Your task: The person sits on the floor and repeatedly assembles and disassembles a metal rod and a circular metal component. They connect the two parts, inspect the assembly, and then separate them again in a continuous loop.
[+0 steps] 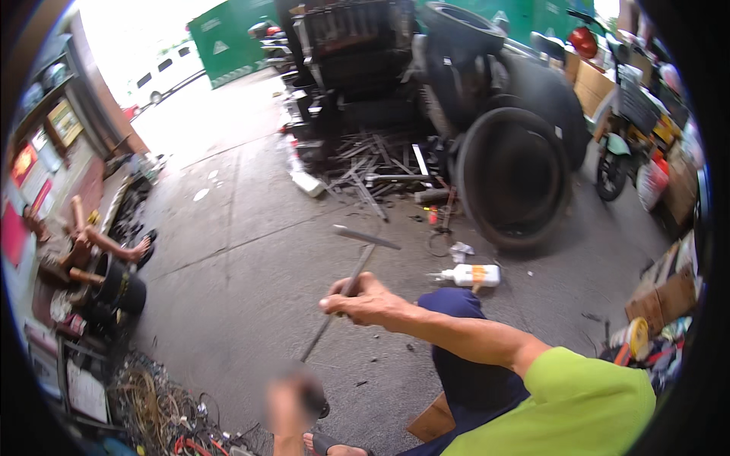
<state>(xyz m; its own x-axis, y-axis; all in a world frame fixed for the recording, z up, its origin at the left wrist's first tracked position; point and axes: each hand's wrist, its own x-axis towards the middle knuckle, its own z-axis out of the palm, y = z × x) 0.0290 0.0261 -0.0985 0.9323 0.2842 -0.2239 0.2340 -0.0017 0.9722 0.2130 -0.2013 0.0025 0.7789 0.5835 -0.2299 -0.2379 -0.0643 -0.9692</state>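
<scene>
My right hand (363, 300) reaches in from the lower right and is closed around the shaft of a T-shaped metal tool (325, 333). The tool's narrow crosspiece tapers at its right end and stands above my hand. Its shaft slants down to the left, toward my left hand (285, 406) near the lower edge. Blur covers that hand and a dark object beside it, so its fingers cannot be made out. Beyond my navy-clad knee (464, 323), a white bottle (477, 275) with an orange label and a thin nozzle lies on its side on the concrete.
Large black tyre-like rings (517, 178) stand ahead, beside a heap of metal rods (372, 167). Tangled wires (156, 399) lie at lower left, near a black bucket (125, 292). Another person's bare legs (114, 245) show at left. Boxes (661, 304) and a small-wheeled vehicle (612, 171) line the right.
</scene>
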